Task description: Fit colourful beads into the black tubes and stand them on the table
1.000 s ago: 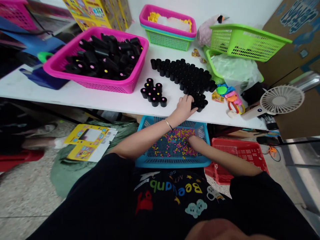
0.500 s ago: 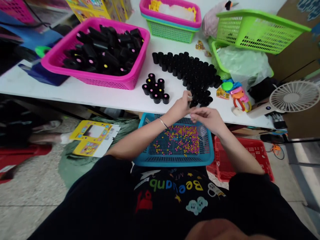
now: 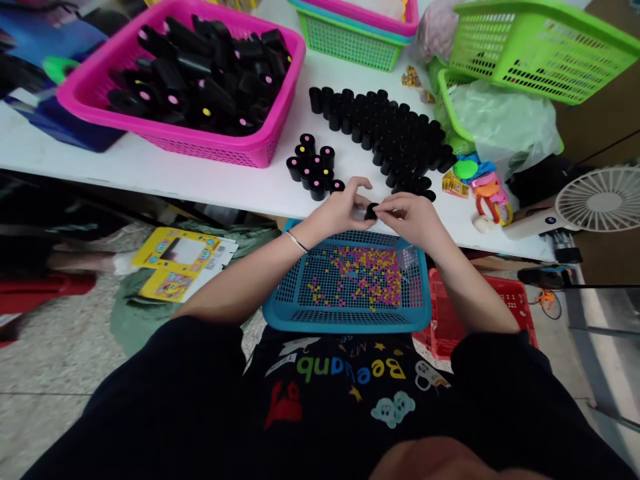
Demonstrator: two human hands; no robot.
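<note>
My left hand (image 3: 345, 207) is curled around a small black plastic cylinder (image 3: 371, 212) at the table's front edge, its index finger raised. From the other side, the pinched fingertips of my right hand (image 3: 414, 217) meet the top of this cylinder; whatever they hold is too small to make out. Below both hands, a blue mesh basket (image 3: 290, 313) contains many tiny pink and yellow pieces (image 3: 375, 273). Left of the hands stands a small group of black cylinders with pink or yellow centres (image 3: 317, 172). Behind them, many plain black cylinders (image 3: 385, 127) stand upright in a block.
A pink basket (image 3: 250, 153) heaped with black cylinders sits on the left of the white table (image 3: 200, 180). Green baskets (image 3: 540, 53), colourful plastic bits (image 3: 483, 183) and a small fan (image 3: 605, 200) are at the right. A red crate (image 3: 505, 307) rests on the floor.
My left hand has drawn back from the near end of the plain cylinders, bringing one cylinder to the table's edge. My right hand's fingertips have come up against it. The view has shifted slightly.
</note>
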